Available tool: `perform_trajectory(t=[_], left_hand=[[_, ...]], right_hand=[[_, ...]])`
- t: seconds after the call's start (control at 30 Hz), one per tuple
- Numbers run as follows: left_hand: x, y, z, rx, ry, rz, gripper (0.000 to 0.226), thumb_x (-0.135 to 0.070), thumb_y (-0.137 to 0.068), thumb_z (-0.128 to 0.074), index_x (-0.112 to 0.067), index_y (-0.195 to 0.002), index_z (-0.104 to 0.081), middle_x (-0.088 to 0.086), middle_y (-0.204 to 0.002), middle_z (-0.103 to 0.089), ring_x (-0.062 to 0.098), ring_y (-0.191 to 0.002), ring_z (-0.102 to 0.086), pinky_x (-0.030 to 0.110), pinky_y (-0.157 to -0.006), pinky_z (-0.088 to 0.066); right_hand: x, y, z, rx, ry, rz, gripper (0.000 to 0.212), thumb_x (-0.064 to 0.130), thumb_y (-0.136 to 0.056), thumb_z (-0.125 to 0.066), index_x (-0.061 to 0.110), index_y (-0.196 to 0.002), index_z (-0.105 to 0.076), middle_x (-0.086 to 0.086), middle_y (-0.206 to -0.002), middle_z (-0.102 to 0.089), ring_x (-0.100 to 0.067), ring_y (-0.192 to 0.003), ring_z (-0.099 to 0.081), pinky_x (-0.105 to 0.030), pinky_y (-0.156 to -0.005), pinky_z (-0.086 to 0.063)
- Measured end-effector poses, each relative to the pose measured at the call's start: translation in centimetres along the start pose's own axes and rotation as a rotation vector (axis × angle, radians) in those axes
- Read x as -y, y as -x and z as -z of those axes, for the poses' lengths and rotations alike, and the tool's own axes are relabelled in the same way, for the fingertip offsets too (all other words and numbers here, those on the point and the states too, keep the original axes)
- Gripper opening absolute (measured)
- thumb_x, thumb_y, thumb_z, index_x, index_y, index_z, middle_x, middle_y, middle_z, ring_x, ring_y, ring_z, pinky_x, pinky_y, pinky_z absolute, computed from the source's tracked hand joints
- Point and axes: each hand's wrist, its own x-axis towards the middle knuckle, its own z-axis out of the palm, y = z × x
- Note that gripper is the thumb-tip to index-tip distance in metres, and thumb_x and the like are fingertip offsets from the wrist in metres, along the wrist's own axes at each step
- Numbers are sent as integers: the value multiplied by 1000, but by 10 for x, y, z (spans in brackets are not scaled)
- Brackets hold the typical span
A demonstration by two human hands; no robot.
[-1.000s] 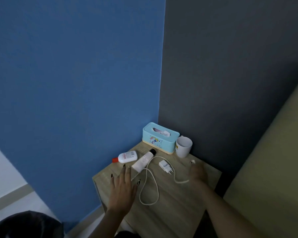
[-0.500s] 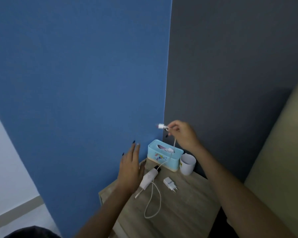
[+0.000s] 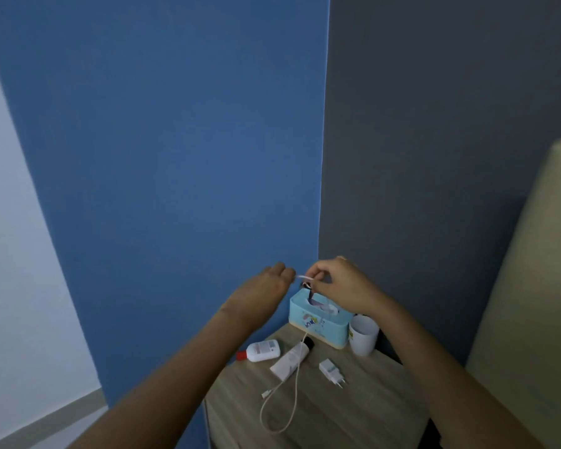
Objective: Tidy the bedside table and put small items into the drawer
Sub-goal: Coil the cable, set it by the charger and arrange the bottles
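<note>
A white charging cable [image 3: 294, 377] hangs from both my hands down to the wooden bedside table [image 3: 353, 413], where its lower loop and free plug lie. My right hand [image 3: 334, 281] pinches the cable's upper end above the light blue tissue box [image 3: 318, 322]. My left hand [image 3: 268, 285] meets it from the left, fingers closed at the same cable end. On the table lie a white charger plug [image 3: 330, 369], a white tube with a black cap [image 3: 292, 359] and a small white bottle with a red cap [image 3: 261, 350].
A white cup [image 3: 363, 338] stands to the right of the tissue box at the table's back corner. A blue wall [image 3: 175, 157] is on the left, a dark grey wall [image 3: 434, 140] behind. A beige bed headboard [image 3: 531, 286] rises on the right.
My right hand lifted one cable end off the table to above the tissue box. My left hand rose from the table and came to the same cable end. The view shifted upward.
</note>
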Motion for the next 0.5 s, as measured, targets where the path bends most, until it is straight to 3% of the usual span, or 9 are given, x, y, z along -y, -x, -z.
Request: perform_trajectory(t=[0.1, 0.17, 0.23, 0.3, 0.4, 0.5], left_hand=[[9, 11, 15, -4, 321, 104, 22, -4, -96, -37, -3, -111, -53, 16, -109, -52, 31, -98, -52, 30, -82, -39], [9, 17, 27, 63, 546, 175, 27, -20, -102, -34, -8, -99, -58, 9, -91, -56, 24, -85, -55, 27, -76, -45], [1, 21, 41, 167, 980, 269, 29, -23, -103, -34, -15, -89, -58, 0, -72, -48, 13, -65, -49, 22, -65, -49], [-7, 17, 52, 155, 1527, 337, 26, -17, -102, -37, -14, -89, -60, -3, -65, -54, 10, -60, -54, 24, -68, -55], [-13, 4, 60, -44, 1932, 346, 26, -9, -101, -38, -6, -105, -64, 2, -86, -72, 10, -79, -71, 24, -82, -56], [-11, -3, 65, -206, 1867, 279, 28, -2, -99, -39, -8, -108, -65, 7, -114, -69, 11, -104, -67, 23, -95, -49]], right_hand=[[2, 0, 13, -33, -91, -15, 10, 23, -88, -62, 26, -88, -72, 10, -83, -71, -8, -82, -64, -35, -78, -52], [4, -1, 11, -89, -143, 10, 11, 21, -90, -61, 23, -89, -72, 9, -84, -72, -8, -84, -65, -35, -79, -53], [10, -2, -2, -170, -217, 33, 12, 20, -92, -59, 21, -88, -70, 9, -83, -71, -4, -81, -65, -29, -75, -53], [26, 2, -19, -254, -315, 40, 17, 14, -96, -54, 21, -86, -66, 6, -78, -68, 3, -70, -61, -19, -66, -47], [54, 9, -51, -281, -430, 33, 23, 9, -98, -45, 19, -81, -57, -2, -68, -64, 0, -58, -59, -17, -59, -44], [83, 23, -76, -141, -463, 48, 16, 11, -99, -41, 23, -94, -51, -5, -65, -62, -5, -54, -59, -15, -56, -46]])
